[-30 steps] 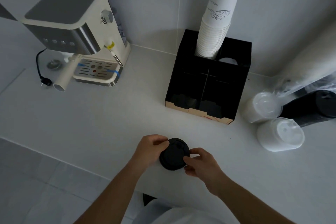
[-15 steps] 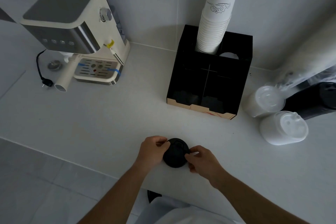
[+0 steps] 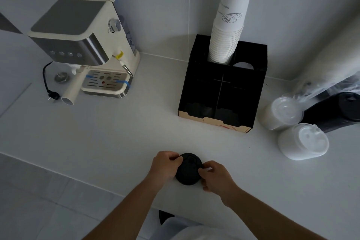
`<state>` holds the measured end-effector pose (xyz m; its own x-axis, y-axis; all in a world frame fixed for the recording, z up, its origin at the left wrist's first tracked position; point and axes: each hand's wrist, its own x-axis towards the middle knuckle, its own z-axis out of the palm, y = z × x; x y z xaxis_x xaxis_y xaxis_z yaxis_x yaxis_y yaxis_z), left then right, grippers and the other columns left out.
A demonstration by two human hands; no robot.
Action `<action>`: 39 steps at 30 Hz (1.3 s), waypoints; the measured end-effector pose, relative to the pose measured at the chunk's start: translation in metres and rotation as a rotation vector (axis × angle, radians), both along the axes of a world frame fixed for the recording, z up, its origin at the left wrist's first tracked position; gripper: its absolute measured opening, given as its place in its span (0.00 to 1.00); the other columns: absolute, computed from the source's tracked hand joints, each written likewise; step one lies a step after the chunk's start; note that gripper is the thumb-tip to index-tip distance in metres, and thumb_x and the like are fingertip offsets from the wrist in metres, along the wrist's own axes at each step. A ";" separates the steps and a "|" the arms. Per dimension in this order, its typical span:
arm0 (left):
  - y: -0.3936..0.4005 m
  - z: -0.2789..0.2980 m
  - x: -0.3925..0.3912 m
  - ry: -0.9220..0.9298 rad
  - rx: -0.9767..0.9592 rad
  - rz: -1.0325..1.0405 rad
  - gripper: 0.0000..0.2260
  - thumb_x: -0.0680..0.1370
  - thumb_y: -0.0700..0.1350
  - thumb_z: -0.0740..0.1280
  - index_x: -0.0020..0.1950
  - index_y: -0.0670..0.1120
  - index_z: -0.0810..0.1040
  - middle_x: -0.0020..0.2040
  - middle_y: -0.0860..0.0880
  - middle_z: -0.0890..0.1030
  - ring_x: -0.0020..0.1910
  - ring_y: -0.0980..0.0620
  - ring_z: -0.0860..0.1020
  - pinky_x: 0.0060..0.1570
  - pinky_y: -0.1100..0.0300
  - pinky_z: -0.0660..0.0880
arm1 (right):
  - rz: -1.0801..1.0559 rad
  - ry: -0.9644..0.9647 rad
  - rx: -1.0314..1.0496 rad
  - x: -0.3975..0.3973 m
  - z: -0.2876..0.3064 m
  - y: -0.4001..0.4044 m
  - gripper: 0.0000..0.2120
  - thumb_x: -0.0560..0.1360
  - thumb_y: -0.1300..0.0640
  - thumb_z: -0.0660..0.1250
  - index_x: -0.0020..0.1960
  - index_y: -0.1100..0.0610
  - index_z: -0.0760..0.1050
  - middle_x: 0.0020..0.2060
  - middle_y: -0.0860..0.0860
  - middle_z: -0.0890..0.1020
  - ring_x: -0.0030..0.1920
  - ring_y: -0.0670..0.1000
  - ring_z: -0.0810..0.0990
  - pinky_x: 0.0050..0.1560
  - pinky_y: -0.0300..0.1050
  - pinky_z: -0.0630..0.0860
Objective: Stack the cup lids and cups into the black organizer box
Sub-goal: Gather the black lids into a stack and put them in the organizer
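Two hands meet at the near edge of the desk (image 3: 120, 134), both holding a stack of black cup lids (image 3: 188, 169) that rests on the desk surface. The left hand (image 3: 164, 165) has its fingers (image 3: 175, 157) curled over the stack's left rim, and the right hand (image 3: 217, 176) pinches the right rim, thumb on top. The stack sits well in front of the black organizer box (image 3: 224, 87), nearer the person than the box.

The black organizer box stands upright near the back wall, its interior split by thin dividers. A tall column of white paper cups (image 3: 230, 23) rises from its rear left compartment, leaning slightly to the right. In the rear right compartment a pale round shape shows; what it is cannot be told. The front compartments look dark, and their contents are unclear.

To the right of the box lie two sleeves of white lids (image 3: 303, 141), on their sides, the nearer one just in front of the other. Behind them, also right of the box, lies a sleeve of black lids (image 3: 335, 109) under loose clear plastic wrap (image 3: 331, 84).

Well to the left of the box stands a cream espresso machine (image 3: 83, 45) with blue tape strips, a black power cord (image 3: 47, 82) trailing at its left.
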<state>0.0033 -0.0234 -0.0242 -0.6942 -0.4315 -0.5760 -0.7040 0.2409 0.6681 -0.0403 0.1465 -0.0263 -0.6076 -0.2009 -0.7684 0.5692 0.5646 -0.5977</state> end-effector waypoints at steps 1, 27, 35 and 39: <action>0.001 0.000 0.000 -0.010 0.034 0.019 0.12 0.75 0.47 0.69 0.56 0.45 0.84 0.54 0.49 0.84 0.53 0.51 0.81 0.57 0.58 0.77 | -0.049 -0.023 -0.032 0.001 0.001 0.001 0.07 0.77 0.57 0.68 0.53 0.58 0.79 0.38 0.56 0.81 0.36 0.53 0.80 0.41 0.49 0.82; 0.036 0.060 -0.049 0.148 0.469 0.014 0.16 0.75 0.43 0.69 0.63 0.47 0.78 0.56 0.47 0.82 0.54 0.50 0.80 0.47 0.62 0.79 | -0.243 0.241 -0.251 -0.074 0.058 0.048 0.09 0.77 0.60 0.69 0.56 0.56 0.81 0.52 0.54 0.83 0.53 0.53 0.82 0.55 0.53 0.82; 0.048 0.071 -0.085 0.176 0.546 0.017 0.09 0.77 0.46 0.68 0.57 0.48 0.80 0.54 0.46 0.83 0.52 0.49 0.82 0.50 0.56 0.79 | -0.269 0.324 -0.247 -0.108 0.073 0.059 0.07 0.75 0.60 0.71 0.53 0.56 0.82 0.48 0.55 0.83 0.50 0.55 0.83 0.52 0.52 0.83; 0.049 0.076 -0.109 0.179 0.550 0.017 0.05 0.77 0.44 0.68 0.51 0.50 0.81 0.54 0.44 0.83 0.52 0.47 0.82 0.45 0.59 0.79 | -0.279 0.328 -0.247 -0.125 0.080 0.060 0.08 0.75 0.61 0.71 0.54 0.58 0.81 0.45 0.54 0.83 0.47 0.53 0.83 0.44 0.46 0.81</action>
